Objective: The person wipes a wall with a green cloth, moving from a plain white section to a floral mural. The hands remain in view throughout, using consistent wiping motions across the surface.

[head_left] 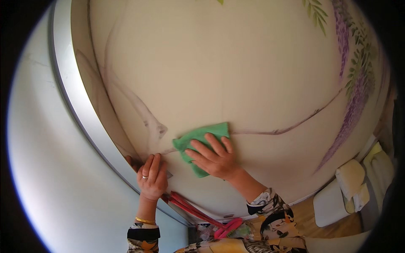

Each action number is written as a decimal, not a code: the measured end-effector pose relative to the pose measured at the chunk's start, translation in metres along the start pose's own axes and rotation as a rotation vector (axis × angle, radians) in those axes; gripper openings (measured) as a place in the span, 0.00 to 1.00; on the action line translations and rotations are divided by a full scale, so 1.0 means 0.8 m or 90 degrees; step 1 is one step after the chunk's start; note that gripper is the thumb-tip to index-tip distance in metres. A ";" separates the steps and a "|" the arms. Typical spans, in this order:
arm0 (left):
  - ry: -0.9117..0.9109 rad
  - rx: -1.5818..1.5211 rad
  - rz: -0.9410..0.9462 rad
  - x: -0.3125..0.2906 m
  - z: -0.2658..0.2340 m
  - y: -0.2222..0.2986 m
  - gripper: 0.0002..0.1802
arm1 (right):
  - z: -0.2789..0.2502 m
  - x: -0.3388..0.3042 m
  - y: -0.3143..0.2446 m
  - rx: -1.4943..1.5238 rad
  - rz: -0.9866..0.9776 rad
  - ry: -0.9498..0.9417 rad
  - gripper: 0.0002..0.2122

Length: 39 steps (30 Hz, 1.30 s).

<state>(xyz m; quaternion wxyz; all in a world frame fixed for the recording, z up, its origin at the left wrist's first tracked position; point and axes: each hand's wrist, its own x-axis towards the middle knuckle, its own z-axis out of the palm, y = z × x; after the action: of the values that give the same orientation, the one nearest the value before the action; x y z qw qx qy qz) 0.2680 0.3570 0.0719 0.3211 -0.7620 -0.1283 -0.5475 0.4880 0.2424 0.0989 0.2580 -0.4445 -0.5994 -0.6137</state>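
My right hand (215, 158) presses a folded green cloth (206, 130) flat against a cream wall (219, 76), its fingers spread over it. The cloth lies across a painted brown branch (274, 131) on the wall. Lower and to the left, my left hand (154, 177), with a ring on one finger, rests at the wall beside a silvery frame edge (101, 139). Its fingers are stretched out close together, and I see nothing held in them. A small grey corner shows beside this hand; what it belongs to is unclear.
A pale, smooth panel (76, 185) fills the left side. Below my hands are a red pole-like thing (190, 206) and a pink object (230, 227). White cushioned pieces (333, 204) stand at the lower right above a wooden floor (306, 215). Purple painted blossoms (352, 109) hang at the right.
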 end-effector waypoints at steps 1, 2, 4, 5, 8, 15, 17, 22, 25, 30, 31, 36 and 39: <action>-0.001 0.002 -0.003 -0.007 0.005 -0.002 0.10 | 0.001 -0.013 0.005 -0.009 0.010 -0.010 0.17; -0.003 0.004 -0.006 -0.015 0.011 -0.004 0.10 | 0.000 -0.028 0.012 -0.018 0.020 -0.020 0.17; -0.008 0.002 -0.011 -0.030 0.021 -0.008 0.11 | -0.001 -0.060 0.029 -0.048 0.050 -0.024 0.16; -0.012 -0.001 -0.015 -0.037 0.025 -0.011 0.11 | -0.001 -0.078 0.039 -0.067 0.068 -0.019 0.15; -0.013 0.004 -0.021 -0.058 0.038 -0.017 0.11 | -0.007 -0.135 0.073 -0.124 0.145 0.002 0.14; -0.013 0.009 -0.022 -0.056 0.048 -0.015 0.11 | -0.015 -0.195 0.095 -0.157 0.406 0.137 0.20; -0.023 0.000 -0.021 -0.035 0.039 -0.008 0.12 | -0.010 -0.182 0.077 -0.132 0.448 0.144 0.20; -0.010 0.012 0.001 0.012 0.018 0.002 0.13 | 0.001 -0.166 0.021 -0.066 0.260 0.072 0.17; -0.011 0.012 0.011 0.043 0.007 0.011 0.13 | 0.012 -0.140 -0.020 -0.022 0.143 0.017 0.12; -0.007 0.024 0.032 0.067 -0.007 0.015 0.13 | 0.023 -0.116 -0.079 0.063 0.030 -0.069 0.15; -0.002 0.024 0.032 0.067 -0.006 0.017 0.12 | 0.024 -0.119 -0.086 0.083 0.014 -0.092 0.16; -0.008 -0.010 0.009 0.024 0.005 0.006 0.16 | 0.043 -0.179 -0.113 0.252 -0.175 -0.225 0.19; -0.017 0.001 -0.001 -0.010 0.017 -0.002 0.13 | 0.047 -0.211 -0.106 0.270 -0.228 -0.254 0.18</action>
<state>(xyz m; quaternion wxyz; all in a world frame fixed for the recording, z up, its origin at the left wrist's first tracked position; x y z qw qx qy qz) 0.2744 0.3678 0.0620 0.3194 -0.7691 -0.1334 -0.5373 0.5047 0.2545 -0.0929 0.1107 -0.3802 -0.8207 -0.4118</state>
